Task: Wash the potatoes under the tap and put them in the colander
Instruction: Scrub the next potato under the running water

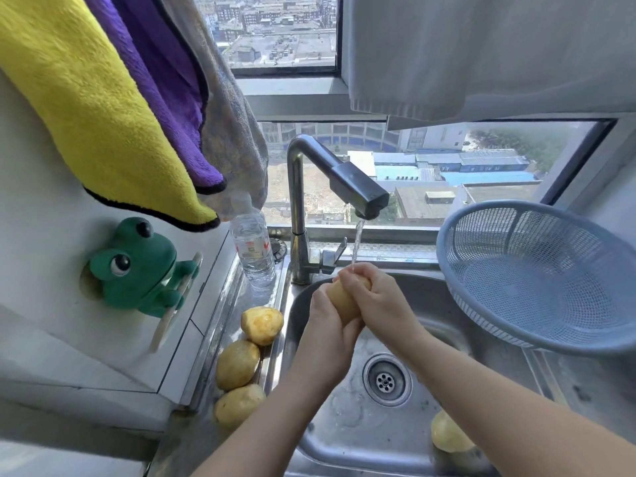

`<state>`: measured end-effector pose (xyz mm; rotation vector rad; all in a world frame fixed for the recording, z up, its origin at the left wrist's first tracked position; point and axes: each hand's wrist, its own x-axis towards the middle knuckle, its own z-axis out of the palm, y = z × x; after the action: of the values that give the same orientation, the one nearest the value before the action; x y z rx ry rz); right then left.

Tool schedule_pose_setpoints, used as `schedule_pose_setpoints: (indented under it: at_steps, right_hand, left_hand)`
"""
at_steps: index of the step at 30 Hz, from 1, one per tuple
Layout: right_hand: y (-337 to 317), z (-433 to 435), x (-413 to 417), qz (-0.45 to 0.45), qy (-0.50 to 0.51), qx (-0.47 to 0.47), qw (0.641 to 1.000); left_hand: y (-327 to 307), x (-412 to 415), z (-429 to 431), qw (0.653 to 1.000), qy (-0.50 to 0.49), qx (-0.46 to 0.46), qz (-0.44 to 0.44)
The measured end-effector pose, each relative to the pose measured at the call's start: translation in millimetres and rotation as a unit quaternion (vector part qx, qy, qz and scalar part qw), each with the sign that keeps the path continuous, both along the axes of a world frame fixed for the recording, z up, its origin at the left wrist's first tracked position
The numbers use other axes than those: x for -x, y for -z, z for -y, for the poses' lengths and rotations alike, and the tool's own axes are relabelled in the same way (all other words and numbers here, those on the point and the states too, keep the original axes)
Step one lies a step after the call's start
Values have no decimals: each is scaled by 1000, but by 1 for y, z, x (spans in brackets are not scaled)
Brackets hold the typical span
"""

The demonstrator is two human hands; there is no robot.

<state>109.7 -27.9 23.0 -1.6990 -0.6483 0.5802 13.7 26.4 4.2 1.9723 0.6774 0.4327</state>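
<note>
Right now five potatoes are showing in all. The held potato (346, 299), smooth, oval and pale yellow, is sitting over the sink (344, 438) under the tap (358, 191), and a thin stream of water (356, 246) is landing on its upper end. Two hands are gripping it. The left hand (327, 333) is curling its fingers round the lower part, and the right hand (382, 301) is clasping the upper part, fingers wrapped over it.

Three ledge potatoes are lying close together in a row on the steel ledge left of the basin: the far one (261, 325), the middle one (237, 364) and the near one (239, 404), all lumpy and yellow-brown. The fifth potato (447, 435) is lying inside the sink at its near right corner, partly hidden by the right forearm. The sink is shiny steel with one round drain (387, 380).

One colander (537, 277), round, grey-blue plastic mesh, is sitting tilted at the sink's right side, well apart from the hands, its perforated floor showing right across.

One clear plastic bottle (253, 249) is standing upright left of the tap. One green frog-shaped holder (137, 266) is clinging to the left wall. Three fleecy cloths are hanging above it: yellow (89, 108), purple (165, 80) and grey (234, 142).
</note>
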Motion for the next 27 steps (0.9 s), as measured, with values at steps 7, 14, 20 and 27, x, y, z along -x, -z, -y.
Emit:
schedule_pose_setpoints:
  at_steps: [7, 14, 20, 27]
  right_hand:
    - [-6, -14, 2, -212, 93, -91, 969]
    - [-24, 0, -12, -377, -71, -88, 919]
    - [-25, 5, -10, -383, -106, -71, 915]
    - [-29, -2, -14, -318, -95, -8, 943]
  left_hand:
    - [-1, -1, 0, 999, -2, -46, 21]
    - [1, 5, -18, 986, 41, 159, 26]
    - [-13, -5, -18, 961, 27, 266, 73]
    - [-11, -10, -7, 907, 53, 405, 102]
